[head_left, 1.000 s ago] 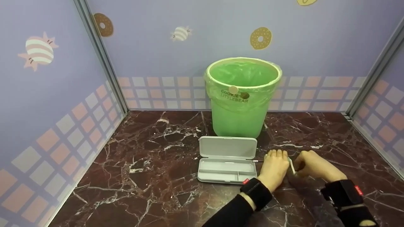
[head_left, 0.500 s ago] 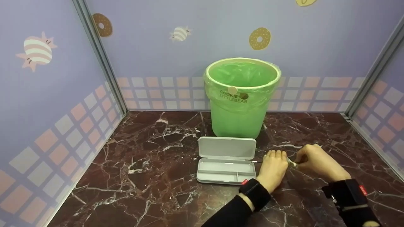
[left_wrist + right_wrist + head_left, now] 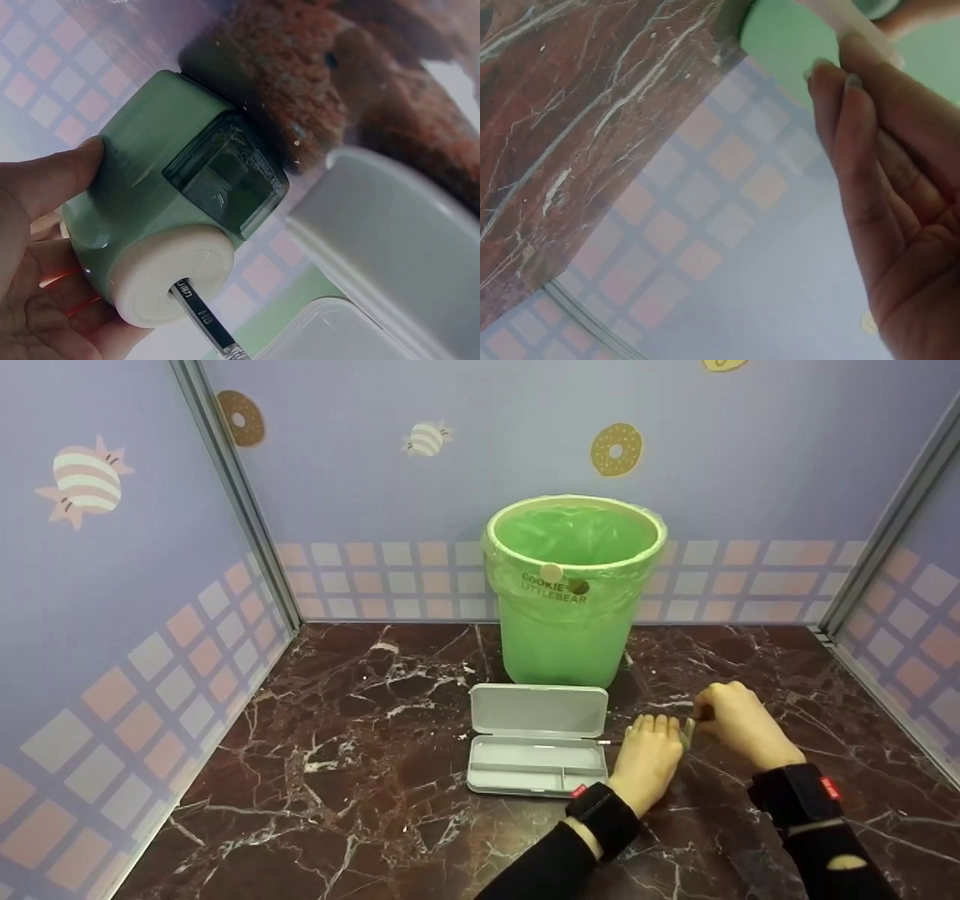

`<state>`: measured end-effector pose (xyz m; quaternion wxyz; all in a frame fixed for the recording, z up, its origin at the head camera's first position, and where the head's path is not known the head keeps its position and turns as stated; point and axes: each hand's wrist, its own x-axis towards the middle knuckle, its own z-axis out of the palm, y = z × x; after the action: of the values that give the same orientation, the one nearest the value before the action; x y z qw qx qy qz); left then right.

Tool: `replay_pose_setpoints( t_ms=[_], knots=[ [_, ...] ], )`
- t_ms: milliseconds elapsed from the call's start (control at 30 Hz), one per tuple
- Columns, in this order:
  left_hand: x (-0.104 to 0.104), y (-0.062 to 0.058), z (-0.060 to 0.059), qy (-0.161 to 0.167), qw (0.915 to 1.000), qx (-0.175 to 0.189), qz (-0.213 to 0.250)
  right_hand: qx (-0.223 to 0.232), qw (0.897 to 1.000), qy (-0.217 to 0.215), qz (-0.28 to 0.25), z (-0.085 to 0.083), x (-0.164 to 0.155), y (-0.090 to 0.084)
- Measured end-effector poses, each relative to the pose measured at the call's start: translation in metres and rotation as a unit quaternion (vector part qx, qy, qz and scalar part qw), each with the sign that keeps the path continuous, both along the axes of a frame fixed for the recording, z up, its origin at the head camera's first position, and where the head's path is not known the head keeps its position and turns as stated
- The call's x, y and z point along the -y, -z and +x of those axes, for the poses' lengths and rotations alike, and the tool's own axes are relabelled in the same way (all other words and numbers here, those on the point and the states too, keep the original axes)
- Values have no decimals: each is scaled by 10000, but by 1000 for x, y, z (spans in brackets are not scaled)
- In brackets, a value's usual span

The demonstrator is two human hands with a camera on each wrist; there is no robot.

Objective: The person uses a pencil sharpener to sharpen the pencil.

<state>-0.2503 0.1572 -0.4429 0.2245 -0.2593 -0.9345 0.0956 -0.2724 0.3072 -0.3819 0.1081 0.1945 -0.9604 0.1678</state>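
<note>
My left hand (image 3: 649,751) grips a small green pencil sharpener (image 3: 180,191) on the marble top, mostly hidden by my fingers in the head view. A dark pencil (image 3: 204,316) marked HB sticks out of its white end face and points toward the pencil case. My right hand (image 3: 733,718) is just right of the sharpener and pinches its pale crank handle (image 3: 853,31) at the far side. An open grey pencil case (image 3: 537,741) lies left of my left hand, its lid folded back.
A green bin (image 3: 574,585) lined with a green bag stands behind the pencil case against the back wall. Patterned walls close the dark marble top (image 3: 360,780) on the left, back and right.
My right hand has swung from the near side of the sharpener up and away, carrying the crank handle round. My left hand and the pencil case have stayed put.
</note>
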Motion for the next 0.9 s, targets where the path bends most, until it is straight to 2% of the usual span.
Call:
replay_pose_setpoints(
  t_ms=[133, 267, 433, 567, 667, 900],
  knots=[
    [0, 0, 0, 47, 10000, 16, 8, -119, 9999, 114, -1, -9, 0, 6],
    [-2, 1, 3, 113, 9999, -68, 74, -245, 9996, 156, -39, -19, -3, 20],
    [-3, 2, 5, 175, 9996, -193, 139, -176, 9998, -102, -56, -27, -9, 45],
    [-2, 3, 6, 173, 9988, -425, 181, 129, 9991, -372, -149, -25, -13, 60],
    [-1, 3, 5, 139, 9981, -562, 203, 322, 9975, -569, -254, -20, -15, 65],
    [2, 1, 3, 39, 9989, -453, 153, 637, 9937, -856, -352, -15, -15, 65]
  ],
)
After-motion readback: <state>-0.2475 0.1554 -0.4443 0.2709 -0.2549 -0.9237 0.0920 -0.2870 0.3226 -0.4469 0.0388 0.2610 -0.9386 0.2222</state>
